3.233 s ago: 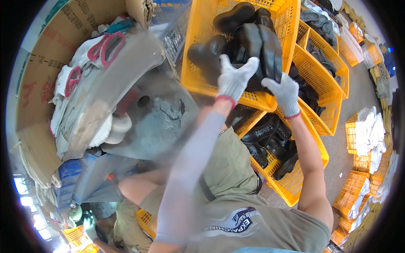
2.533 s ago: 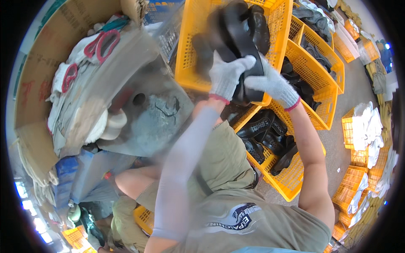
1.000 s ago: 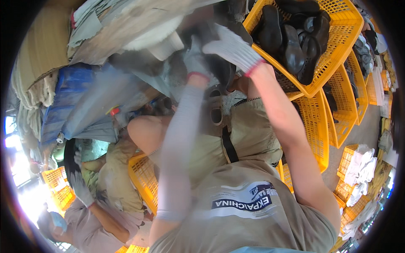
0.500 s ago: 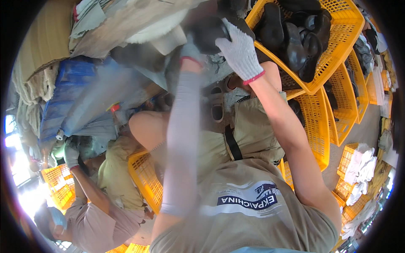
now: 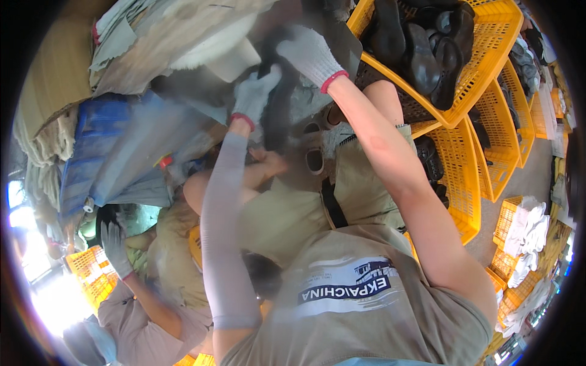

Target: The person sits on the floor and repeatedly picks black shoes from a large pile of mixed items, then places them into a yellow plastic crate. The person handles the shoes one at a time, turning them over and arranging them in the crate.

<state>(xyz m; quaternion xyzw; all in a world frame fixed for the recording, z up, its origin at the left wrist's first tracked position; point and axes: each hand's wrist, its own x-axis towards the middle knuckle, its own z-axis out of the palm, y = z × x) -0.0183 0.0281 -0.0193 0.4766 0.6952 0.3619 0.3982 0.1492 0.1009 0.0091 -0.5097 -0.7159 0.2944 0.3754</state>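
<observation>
A long black shoe [image 5: 279,113] hangs upright between my gloved hands, its outline smeared by motion. My left hand [image 5: 253,96], in a whitish knit glove with a red cuff, is closed on its left side with the thumb up. From the upper right my right hand [image 5: 310,53], gloved the same way, grips its top end; its fingertips are partly hidden. Close to the left of the shoe are a pale block-like piece [image 5: 235,61] and a white fluffy pad [image 5: 204,52]. Similar black shoes [image 5: 421,52] fill a yellow crate [image 5: 476,85] at the upper right.
More yellow crates [image 5: 455,183] with black shoes stand along my right. White cloths [image 5: 528,235] lie over crates at the far right. Blue sheeting [image 5: 94,152] and cardboard [image 5: 61,61] flank the left. A co-worker's gloved hand [image 5: 115,247] is raised at the lower left.
The black shoe has swung from lying crosswise to hanging lengthwise. Both my hands have shifted left, the left one also slightly down. At the lower left the co-worker's hand has moved down and opened out.
</observation>
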